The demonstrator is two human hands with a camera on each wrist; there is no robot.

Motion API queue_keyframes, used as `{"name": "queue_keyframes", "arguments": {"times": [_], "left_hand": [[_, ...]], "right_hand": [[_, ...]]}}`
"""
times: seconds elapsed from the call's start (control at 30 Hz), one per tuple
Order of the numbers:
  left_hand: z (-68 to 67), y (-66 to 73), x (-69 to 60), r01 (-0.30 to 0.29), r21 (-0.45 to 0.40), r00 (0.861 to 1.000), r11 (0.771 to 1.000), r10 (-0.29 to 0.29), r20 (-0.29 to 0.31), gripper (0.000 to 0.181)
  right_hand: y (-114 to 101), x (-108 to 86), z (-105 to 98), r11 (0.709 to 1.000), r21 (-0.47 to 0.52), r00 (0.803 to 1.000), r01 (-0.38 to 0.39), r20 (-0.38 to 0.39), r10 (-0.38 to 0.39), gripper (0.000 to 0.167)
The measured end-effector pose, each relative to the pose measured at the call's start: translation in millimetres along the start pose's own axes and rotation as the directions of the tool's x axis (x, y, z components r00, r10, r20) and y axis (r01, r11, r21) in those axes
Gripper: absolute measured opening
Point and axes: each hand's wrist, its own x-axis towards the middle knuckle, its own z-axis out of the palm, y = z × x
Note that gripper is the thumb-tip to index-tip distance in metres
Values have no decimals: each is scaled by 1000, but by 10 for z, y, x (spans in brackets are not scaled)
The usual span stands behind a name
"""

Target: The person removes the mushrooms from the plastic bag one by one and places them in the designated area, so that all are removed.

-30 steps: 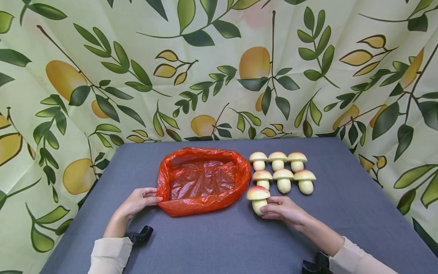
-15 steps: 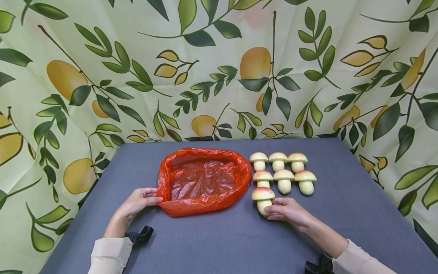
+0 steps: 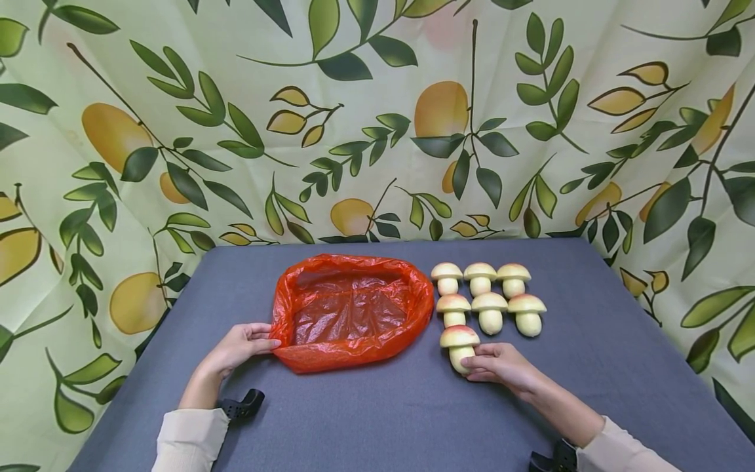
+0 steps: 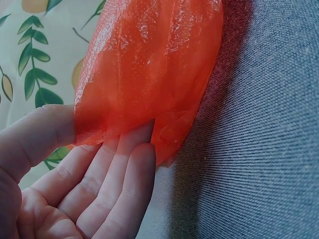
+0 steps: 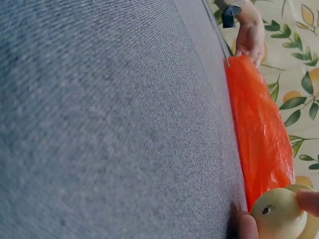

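An open red plastic bag (image 3: 354, 357) lies left of centre on the grey-blue cloth. My left hand (image 3: 238, 347) pinches its left end between thumb and fingers; in the left wrist view, the translucent plastic (image 4: 149, 64) covers the fingertips. My right hand (image 3: 504, 368) holds a toy mushroom (image 3: 460, 337) by its pale stem, with the reddish cap facing away from me. In the right wrist view, the rounded stem end (image 5: 279, 214) shows between the fingers. Whether this mushroom touches the cloth, I cannot tell.
Two rows of similar mushrooms (image 3: 489, 311) lie just beyond the held one, right of the bag, caps pointing to the back. A leaf-and-fruit patterned curtain (image 3: 377, 131) hangs behind the cloth-covered table (image 3: 366, 419). Black devices (image 3: 242, 405) sit on both wrists.
My right hand has shifted right and slightly toward me with the mushroom, moving it away from the bag's edge. The left hand and the bag have stayed still.
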Motion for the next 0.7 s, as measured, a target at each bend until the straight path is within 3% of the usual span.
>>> {"name": "queue_keyframes", "arguments": {"times": [0.7], "left_hand": [[24, 49, -20, 22, 10, 1000, 1000, -22, -11, 53]], "right_hand": [[66, -39, 74, 989, -139, 990, -45, -137, 26, 31]]}}
